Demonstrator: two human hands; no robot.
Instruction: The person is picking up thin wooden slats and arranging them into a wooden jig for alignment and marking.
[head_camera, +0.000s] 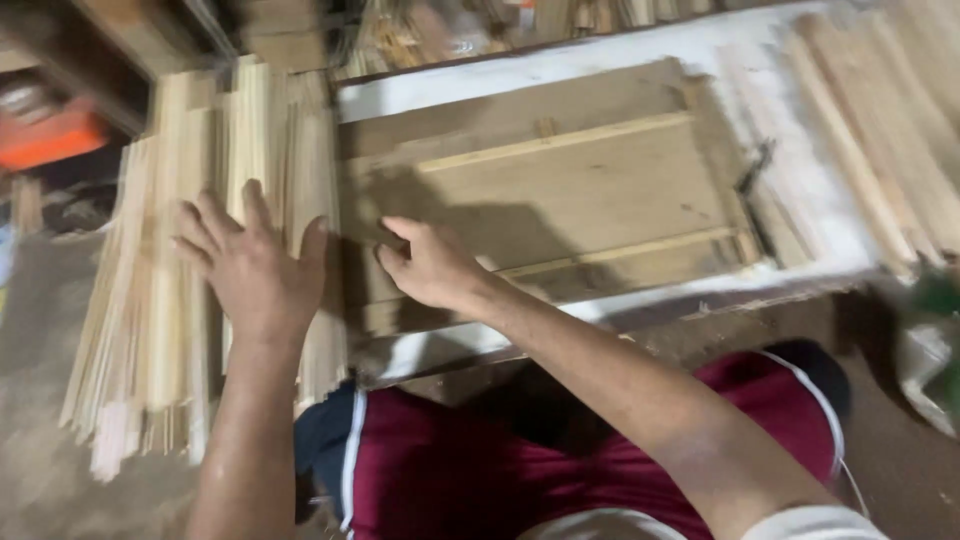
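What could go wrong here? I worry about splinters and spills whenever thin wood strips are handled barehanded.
The left hand lies flat on a loose pile of thin wooden strips; sliding the bare palm along them could drive in splinters. The strips fan out unevenly, so pressing may scatter them onto the floor. The right hand rests at the edge of the wooden board, whose raised slats might pinch fingertips.

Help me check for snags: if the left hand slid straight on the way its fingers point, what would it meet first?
Probably just more sticks: the left hand lies flat on the pile, fingers pointing up-frame along it. Depth beyond the pile is unclear.
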